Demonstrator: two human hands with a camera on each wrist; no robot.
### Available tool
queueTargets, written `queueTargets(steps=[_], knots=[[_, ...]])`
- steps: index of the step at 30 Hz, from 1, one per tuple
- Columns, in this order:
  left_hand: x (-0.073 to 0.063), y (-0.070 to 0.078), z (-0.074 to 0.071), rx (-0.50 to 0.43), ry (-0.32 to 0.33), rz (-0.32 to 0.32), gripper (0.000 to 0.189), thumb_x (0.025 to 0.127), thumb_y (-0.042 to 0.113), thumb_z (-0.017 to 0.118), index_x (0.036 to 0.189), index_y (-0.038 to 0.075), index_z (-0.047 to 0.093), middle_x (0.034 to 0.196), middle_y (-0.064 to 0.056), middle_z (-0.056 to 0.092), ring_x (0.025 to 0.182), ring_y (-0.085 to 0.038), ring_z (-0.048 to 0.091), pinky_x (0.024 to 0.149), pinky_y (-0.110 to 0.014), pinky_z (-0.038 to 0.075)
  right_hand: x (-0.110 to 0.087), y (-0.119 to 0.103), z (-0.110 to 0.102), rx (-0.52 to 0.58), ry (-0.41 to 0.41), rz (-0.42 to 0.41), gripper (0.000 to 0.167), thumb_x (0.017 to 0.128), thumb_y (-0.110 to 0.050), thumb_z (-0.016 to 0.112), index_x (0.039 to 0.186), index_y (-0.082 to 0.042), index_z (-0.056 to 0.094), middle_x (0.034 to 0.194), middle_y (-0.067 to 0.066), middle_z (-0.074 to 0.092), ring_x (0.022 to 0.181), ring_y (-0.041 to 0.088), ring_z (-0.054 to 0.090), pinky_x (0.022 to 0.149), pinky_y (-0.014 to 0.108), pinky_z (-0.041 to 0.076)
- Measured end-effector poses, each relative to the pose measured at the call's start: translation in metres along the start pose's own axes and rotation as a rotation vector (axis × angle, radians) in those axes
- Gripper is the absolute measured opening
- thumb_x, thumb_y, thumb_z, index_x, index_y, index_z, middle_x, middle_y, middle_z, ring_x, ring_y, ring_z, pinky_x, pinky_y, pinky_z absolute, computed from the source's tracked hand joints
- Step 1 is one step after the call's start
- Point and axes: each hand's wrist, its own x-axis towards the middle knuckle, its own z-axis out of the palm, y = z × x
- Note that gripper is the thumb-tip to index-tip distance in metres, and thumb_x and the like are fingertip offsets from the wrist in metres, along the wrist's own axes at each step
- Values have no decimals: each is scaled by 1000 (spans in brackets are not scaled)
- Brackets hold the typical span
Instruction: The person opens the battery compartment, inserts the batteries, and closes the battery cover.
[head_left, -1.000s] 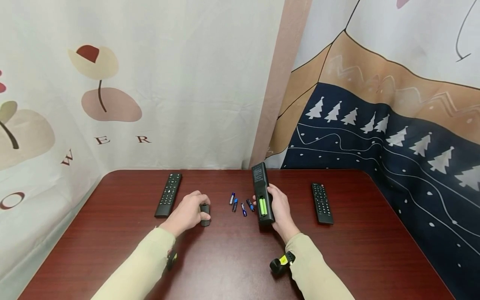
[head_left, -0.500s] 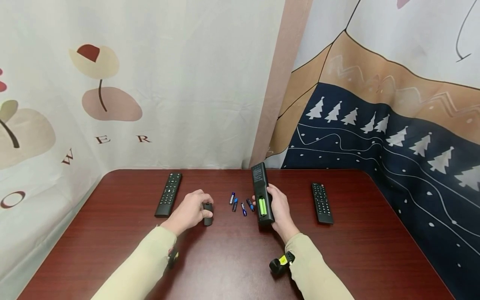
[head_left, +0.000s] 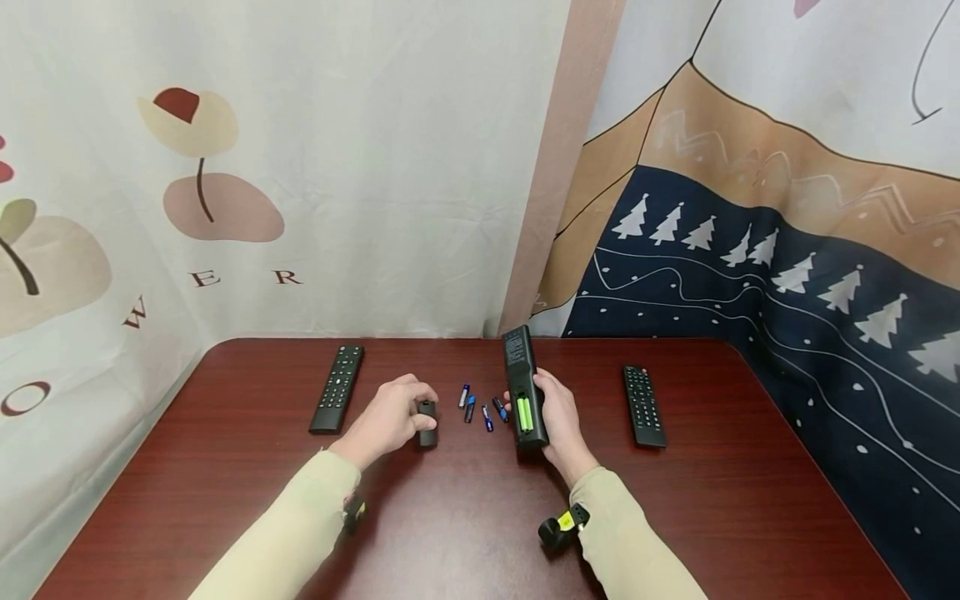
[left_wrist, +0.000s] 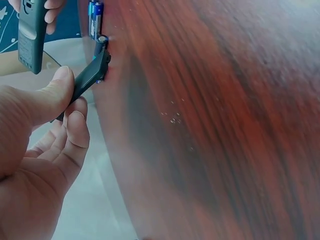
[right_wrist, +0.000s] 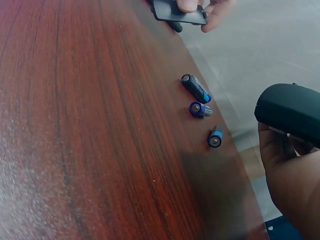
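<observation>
My left hand (head_left: 387, 418) pinches a small black battery cover (head_left: 427, 423) between thumb and fingers, above the table; the left wrist view shows the cover (left_wrist: 90, 77) edge-on and tilted. My right hand (head_left: 562, 414) grips a black remote control (head_left: 520, 358), back side up, raised off the table. Its battery compartment is uncovered, with green batteries (head_left: 525, 413) lying in it. Several blue and black batteries (head_left: 470, 408) lie loose on the table between my hands. In the right wrist view the remote's end (right_wrist: 290, 112) shows above my palm.
A second black remote (head_left: 337, 390) lies buttons up at the left, beyond my left forearm. Another remote (head_left: 644, 407) lies at the right. The brown wooden table (head_left: 465, 533) ends at a white curtain (head_left: 375, 208) behind and a patterned curtain (head_left: 750, 250) on the right.
My left hand has moved to the right with the battery cover, closer to the loose batteries and the held remote. The right hand and its remote have hardly moved.
</observation>
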Motion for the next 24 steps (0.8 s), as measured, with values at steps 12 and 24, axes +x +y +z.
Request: queueTargets(steps=[12, 24], knots=[[5, 18, 1, -47, 19, 45, 27, 83, 3, 85, 108, 2, 75, 95, -1, 62, 77, -11, 59, 68, -27, 53, 0, 0, 0, 6, -10, -6, 48, 109, -24, 35, 154, -10, 45, 131, 34, 60, 92, 27, 74, 77, 35, 61], [14, 32, 8, -115, 37, 75, 27, 83, 1, 84, 109, 1, 75, 95, -3, 62, 78, -12, 64, 69, -25, 54, 0, 0, 1, 18, -25, 4, 48, 109, -24, 34, 153, -9, 44, 130, 35, 62, 92, 24, 75, 77, 33, 61]])
